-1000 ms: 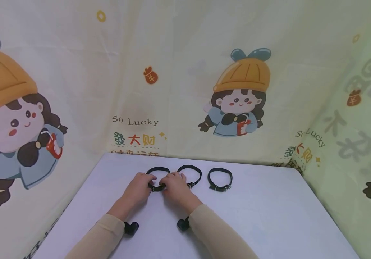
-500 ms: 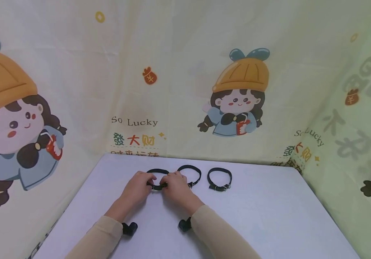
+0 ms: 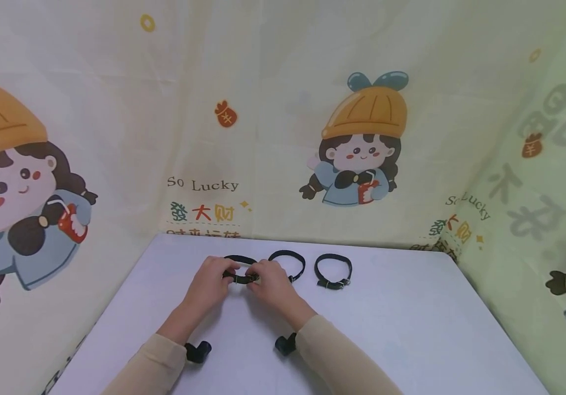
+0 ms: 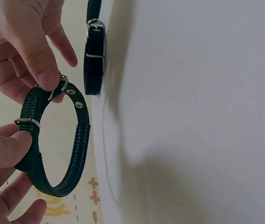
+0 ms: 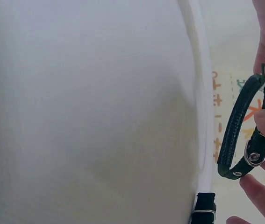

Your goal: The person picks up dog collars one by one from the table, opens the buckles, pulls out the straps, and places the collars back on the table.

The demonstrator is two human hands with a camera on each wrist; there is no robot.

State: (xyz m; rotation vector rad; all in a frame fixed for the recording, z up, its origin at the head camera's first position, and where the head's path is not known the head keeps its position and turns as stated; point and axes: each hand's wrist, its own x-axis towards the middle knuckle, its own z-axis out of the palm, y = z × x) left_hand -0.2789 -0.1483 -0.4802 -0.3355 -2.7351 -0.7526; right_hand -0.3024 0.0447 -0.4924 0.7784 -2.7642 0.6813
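Both hands hold a buckled black collar with metal eyelets, raised off the white table. My left hand pinches it beside the metal strap loop, thumb on the strap. At the buckle, the thumb and fingers of my right hand grip its other side. The left wrist view shows the collar as a closed loop standing on edge. To the right, a second black collar lies on the table, partly hidden behind my right hand. Beyond it lies a third collar, fastened in a round loop, its buckle toward me.
The white table ends at a cloth backdrop printed with cartoon figures and lettering, which also hangs at both sides. A black wrist-worn device sticks out below the left sleeve, another black device by the right sleeve.
Both hands have lifted the collar slightly and tilted it, keeping their grip. The other two collars stay where they were; the head view has shifted a little.
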